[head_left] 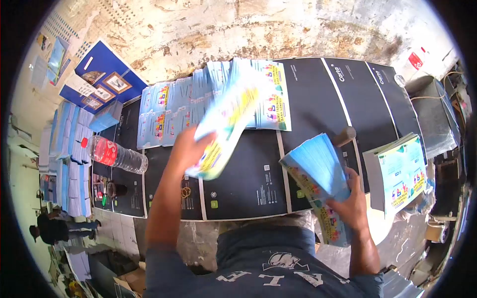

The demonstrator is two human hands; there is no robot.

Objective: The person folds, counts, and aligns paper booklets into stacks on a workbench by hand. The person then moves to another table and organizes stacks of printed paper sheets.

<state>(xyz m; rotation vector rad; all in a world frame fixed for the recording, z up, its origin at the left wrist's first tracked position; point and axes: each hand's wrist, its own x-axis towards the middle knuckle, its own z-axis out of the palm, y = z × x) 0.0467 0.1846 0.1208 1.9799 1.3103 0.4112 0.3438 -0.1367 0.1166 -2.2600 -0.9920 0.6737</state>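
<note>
My left hand grips a printed sheet, blurred by motion, over the middle of the black table. Behind that sheet, overlapping rows of light blue printed sheets lie along the table's far side. On the right, my right hand is closed on a fanned stack of blue and yellow booklets, which hangs partly over the near edge. A wooden-looking cylinder is just beyond the stack. Farther right is a thick pile of printed sheets.
A plastic bottle with a red label lies at the left, near a dark cup and rubber bands. A blue picture board leans at the wall. Stacked paper stands far left; a person is beyond.
</note>
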